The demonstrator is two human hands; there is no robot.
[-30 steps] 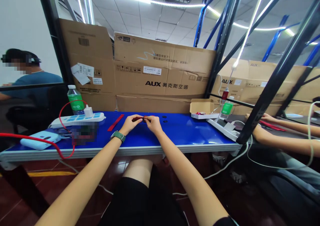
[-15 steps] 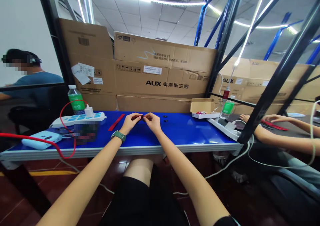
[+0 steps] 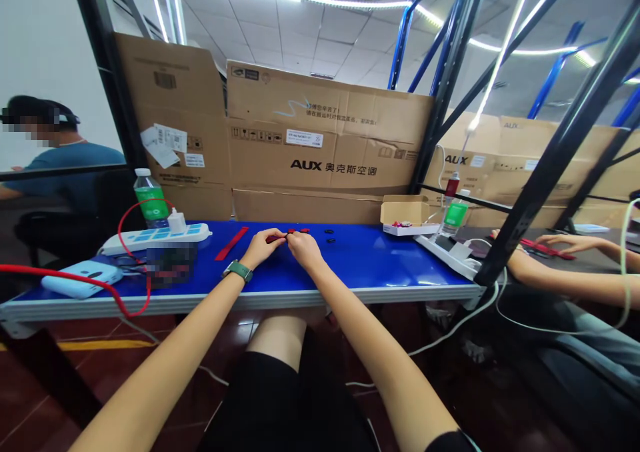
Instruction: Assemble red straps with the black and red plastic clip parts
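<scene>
- Between the fingers of both hands, just above the glossy blue tabletop (image 3: 380,265): a small, slender red-and-black piece (image 3: 276,239), mostly covered; its material cannot be told.
- At its left end: the left hand (image 3: 260,249), thumb and fingers pinched on it without a visible gap.
- At its right end: the right hand (image 3: 306,251), fingers curled tightly and closed on the dark end; the knuckles stand in the way of the exact contact.
- Change from half a second ago: the right fingers have drawn in from a looser, tips-forward pinch. This suggests a firmer grip, with handling of the piece still under way.
- Just beyond the right fingertips: small bright-red bits (image 3: 305,231), now showing more plainly; whether they belong to the piece is unclear.
- Near, right of the fingers: two small black oval pieces (image 3: 329,231), apart from each other.
- Near, left of the fingers: a long, flat red strip (image 3: 232,243), lying aslant.
- Farther right: an open white-and-brown cardboard box (image 3: 410,231) with small pinkish contents.
- Farther left: a white power strip (image 3: 119,244).
- Behind everything: a large brown cardboard panel (image 3: 325,151).
</scene>
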